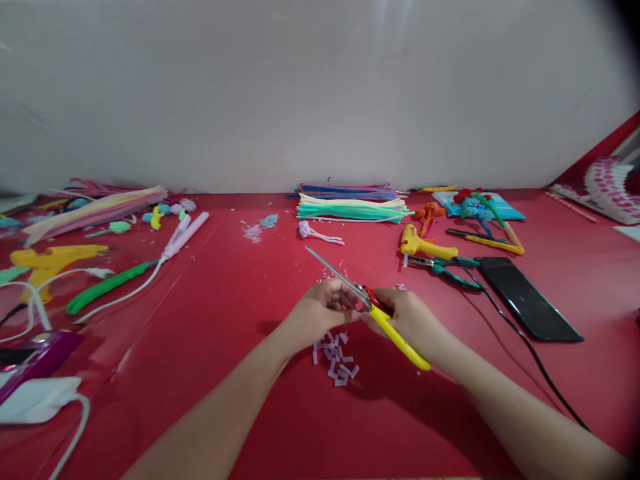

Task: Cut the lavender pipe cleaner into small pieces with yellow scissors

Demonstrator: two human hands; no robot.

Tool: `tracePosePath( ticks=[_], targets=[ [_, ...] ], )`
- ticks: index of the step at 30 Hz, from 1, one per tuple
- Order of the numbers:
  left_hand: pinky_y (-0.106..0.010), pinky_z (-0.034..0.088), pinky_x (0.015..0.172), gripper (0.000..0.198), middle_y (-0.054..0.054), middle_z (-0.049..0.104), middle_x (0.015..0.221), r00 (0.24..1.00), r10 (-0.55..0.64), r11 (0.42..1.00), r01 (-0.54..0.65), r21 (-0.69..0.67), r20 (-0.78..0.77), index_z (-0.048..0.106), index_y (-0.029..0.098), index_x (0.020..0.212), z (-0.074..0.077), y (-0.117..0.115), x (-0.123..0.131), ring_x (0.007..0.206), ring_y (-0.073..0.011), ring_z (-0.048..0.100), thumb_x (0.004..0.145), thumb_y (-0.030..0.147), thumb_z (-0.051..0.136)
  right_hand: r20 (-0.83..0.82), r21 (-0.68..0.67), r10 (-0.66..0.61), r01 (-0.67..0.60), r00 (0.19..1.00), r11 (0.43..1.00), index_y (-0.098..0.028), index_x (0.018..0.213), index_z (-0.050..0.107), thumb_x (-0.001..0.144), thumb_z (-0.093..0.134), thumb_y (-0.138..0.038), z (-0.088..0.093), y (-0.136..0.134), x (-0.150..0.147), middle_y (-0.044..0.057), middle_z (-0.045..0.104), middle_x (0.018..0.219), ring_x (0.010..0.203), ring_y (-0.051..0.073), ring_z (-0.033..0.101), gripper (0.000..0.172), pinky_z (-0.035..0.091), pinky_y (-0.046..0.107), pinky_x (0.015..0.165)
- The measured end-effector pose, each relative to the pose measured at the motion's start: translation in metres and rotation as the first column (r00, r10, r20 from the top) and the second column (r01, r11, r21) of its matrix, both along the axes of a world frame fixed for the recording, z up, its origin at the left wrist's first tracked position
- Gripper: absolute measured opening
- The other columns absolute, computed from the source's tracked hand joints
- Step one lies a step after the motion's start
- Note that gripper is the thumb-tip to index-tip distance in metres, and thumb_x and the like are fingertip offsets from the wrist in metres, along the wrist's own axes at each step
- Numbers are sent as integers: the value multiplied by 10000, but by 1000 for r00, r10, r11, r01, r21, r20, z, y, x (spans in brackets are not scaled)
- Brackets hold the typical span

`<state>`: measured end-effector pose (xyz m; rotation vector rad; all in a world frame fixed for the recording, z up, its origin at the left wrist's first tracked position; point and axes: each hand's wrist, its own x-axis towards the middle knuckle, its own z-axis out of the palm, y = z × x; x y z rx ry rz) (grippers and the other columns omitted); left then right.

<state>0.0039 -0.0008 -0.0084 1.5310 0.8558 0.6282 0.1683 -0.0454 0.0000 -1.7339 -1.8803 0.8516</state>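
In the middle of the table, my right hand [407,317] is closed around scissors with a long metal blade and a yellow handle [400,340]. The blade points up and to the left, passing above the fingers of my left hand [323,307]. A red part shows by the pivot, partly covered by my right hand. My left fingers are curled in a pinch, close to my right fingertips; what lies between them is too small to make out. Below my hands is a loose pile of short lilac strips [340,360].
Behind lie green and cream pipe cleaners [353,208] and a lilac fuzzy piece [320,232]. On the right are a yellow glue gun [425,245], pliers [457,270] and a black phone [527,298]. Leftward are another glue gun [55,260], a green-handled tool [107,287] and white cables.
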Motion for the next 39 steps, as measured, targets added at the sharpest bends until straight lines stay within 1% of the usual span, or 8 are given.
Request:
tracePosePath(
  ticks=[5,8,13,19,25,28,33,39],
  targets=[
    [-245,424,655,152,-35,609,763,1000,8,999,-7,-40,17,579,144,815,1,-4,5,714,-138,563,667,177,566,-105,32,-25,28,994,999,-168,627,461,652,458,-314,-5,-2,-2,-55,362,515,491,67,306,148,223,182,437],
    [-230,409,625,106,-14,599,719,994,57,991,-44,128,-98,593,160,767,3,-8,5,686,-129,543,703,214,528,-145,41,-56,62,988,997,-173,619,443,645,464,-300,-5,0,-2,-56,359,514,494,69,324,131,236,180,438],
    [-218,370,565,89,11,586,690,938,157,891,0,454,-308,589,187,738,9,-14,5,596,-105,489,703,182,508,-192,39,-65,74,979,997,-172,641,463,629,465,-264,-2,0,-3,-55,386,520,497,71,344,93,257,176,441],
    [-241,376,652,127,-1,580,738,913,183,819,63,570,-364,572,192,736,10,-17,7,699,-130,508,690,123,475,-26,133,-110,113,994,985,-177,588,437,639,469,-298,0,-2,-7,-54,384,480,461,66,315,135,214,188,424],
    [-219,346,546,72,14,533,628,965,177,928,-99,359,-192,571,181,691,7,-15,8,568,-105,450,695,182,498,-18,130,-102,104,995,986,-188,616,420,670,467,-358,1,-1,-5,-50,387,495,466,72,333,185,219,186,424],
    [-201,331,507,114,17,523,619,969,247,956,-243,162,-5,573,168,703,9,-9,5,534,-88,431,707,267,517,159,184,-152,122,976,975,-195,640,434,680,459,-436,4,0,-1,-34,435,507,455,82,365,246,215,200,430],
    [-169,193,379,188,31,480,591,865,453,892,-435,-127,218,549,145,766,10,3,-4,410,-29,295,683,313,567,475,276,-213,86,854,957,-201,722,452,706,401,-543,5,-1,2,18,561,613,524,133,501,347,222,227,465],
    [-164,134,355,155,64,364,473,797,512,859,-467,-211,320,542,132,731,10,7,-9,389,-23,253,688,278,568,602,238,-147,-1,785,971,-193,719,459,751,322,-566,1,-3,1,45,584,613,551,157,549,399,213,251,472]
  ],
)
